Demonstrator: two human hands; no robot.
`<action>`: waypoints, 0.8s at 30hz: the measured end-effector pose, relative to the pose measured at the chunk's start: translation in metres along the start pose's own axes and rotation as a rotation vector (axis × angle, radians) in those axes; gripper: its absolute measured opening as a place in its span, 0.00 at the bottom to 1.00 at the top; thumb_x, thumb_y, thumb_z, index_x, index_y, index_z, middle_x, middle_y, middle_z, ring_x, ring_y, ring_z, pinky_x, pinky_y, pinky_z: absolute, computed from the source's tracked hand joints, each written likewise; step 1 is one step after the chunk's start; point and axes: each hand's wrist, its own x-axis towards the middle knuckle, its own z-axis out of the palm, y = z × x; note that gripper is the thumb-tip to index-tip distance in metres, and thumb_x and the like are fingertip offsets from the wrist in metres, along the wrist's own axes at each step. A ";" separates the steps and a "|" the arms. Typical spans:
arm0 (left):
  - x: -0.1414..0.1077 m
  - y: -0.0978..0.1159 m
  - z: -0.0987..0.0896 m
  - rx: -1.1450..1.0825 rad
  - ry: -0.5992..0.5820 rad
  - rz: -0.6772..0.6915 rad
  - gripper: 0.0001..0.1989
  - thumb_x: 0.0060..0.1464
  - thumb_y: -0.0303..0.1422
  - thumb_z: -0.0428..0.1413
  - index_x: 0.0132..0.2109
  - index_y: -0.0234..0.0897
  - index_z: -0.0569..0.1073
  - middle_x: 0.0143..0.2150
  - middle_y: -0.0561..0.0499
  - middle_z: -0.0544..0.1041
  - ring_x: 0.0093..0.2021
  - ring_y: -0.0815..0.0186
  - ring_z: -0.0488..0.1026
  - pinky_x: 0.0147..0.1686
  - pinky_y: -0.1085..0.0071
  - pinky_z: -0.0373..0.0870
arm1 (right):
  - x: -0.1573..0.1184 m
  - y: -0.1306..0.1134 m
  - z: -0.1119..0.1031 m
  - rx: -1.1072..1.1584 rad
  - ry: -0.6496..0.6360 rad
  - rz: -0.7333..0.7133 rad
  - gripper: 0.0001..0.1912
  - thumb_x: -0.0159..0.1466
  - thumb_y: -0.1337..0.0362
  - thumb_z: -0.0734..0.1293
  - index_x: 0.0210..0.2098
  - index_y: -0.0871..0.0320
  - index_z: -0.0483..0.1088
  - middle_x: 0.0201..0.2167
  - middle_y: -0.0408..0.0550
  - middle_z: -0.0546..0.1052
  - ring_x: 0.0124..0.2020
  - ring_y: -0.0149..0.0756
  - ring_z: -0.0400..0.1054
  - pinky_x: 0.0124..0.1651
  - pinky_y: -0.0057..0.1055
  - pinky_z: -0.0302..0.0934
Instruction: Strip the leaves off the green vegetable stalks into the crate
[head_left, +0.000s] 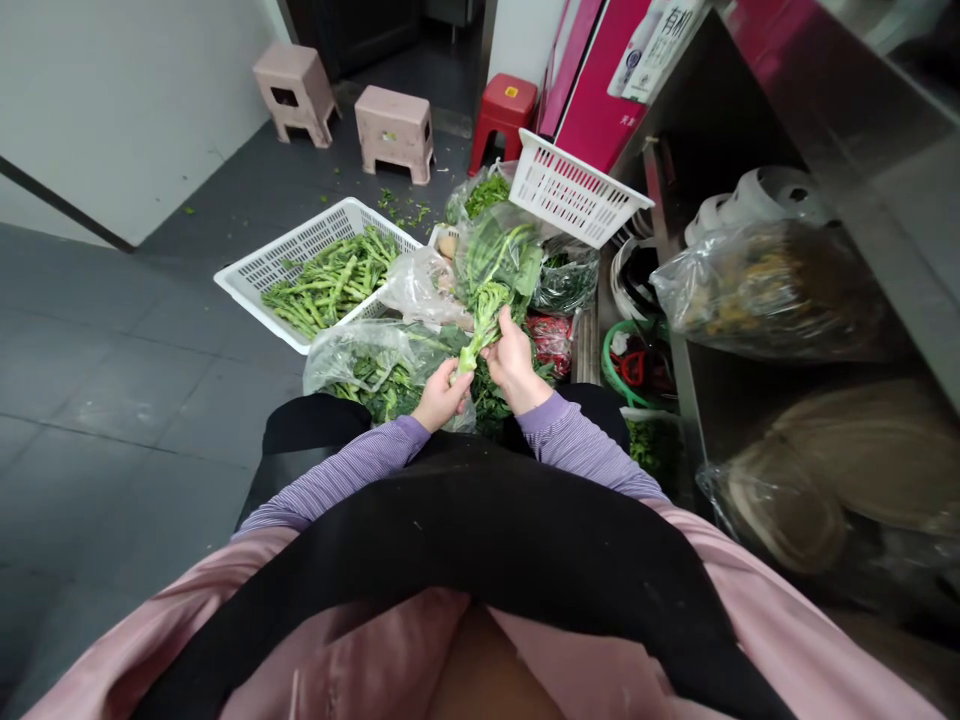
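Observation:
In front of my knees, both hands hold one pale-green vegetable stalk with a leafy, broccoli-like head pointing away from me. My left hand is closed on its thick cut end. My right hand grips it from the right, farther up the stem. Whether a small tool is in either hand cannot be seen. Just beyond lies a clear plastic bag of large green leaves. Under and left of my hands is another bag of leafy greens. A white basket at the left holds many trimmed green stalks.
Two pale pink stools and a red stool stand at the back. A tilted white basket rests beyond the bags. On the right, a metal shelf holds bagged goods; a green basket sits beside it. Leaf scraps litter the floor.

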 end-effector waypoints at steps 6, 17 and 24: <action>-0.007 -0.003 0.000 0.218 0.157 0.042 0.17 0.51 0.39 0.57 0.47 0.39 0.68 0.23 0.56 0.69 0.23 0.69 0.68 0.23 0.75 0.61 | 0.005 -0.004 0.002 0.028 0.035 0.075 0.05 0.63 0.67 0.58 0.30 0.59 0.62 0.18 0.38 0.68 0.17 0.27 0.63 0.24 0.26 0.62; -0.010 0.033 0.001 -0.364 -0.292 -0.150 0.20 0.55 0.51 0.49 0.40 0.38 0.65 0.19 0.58 0.63 0.11 0.74 0.56 0.12 0.76 0.53 | -0.007 0.028 -0.027 -0.040 -0.158 0.453 0.10 0.63 0.67 0.59 0.26 0.59 0.63 0.14 0.39 0.65 0.16 0.28 0.60 0.24 0.26 0.63; -0.018 0.038 -0.012 -0.684 -0.517 -0.347 0.21 0.60 0.50 0.41 0.38 0.37 0.66 0.15 0.60 0.55 0.07 0.75 0.48 0.08 0.78 0.49 | -0.005 -0.018 -0.017 0.168 -0.314 0.182 0.08 0.65 0.67 0.57 0.31 0.60 0.64 0.23 0.43 0.73 0.23 0.28 0.66 0.28 0.25 0.64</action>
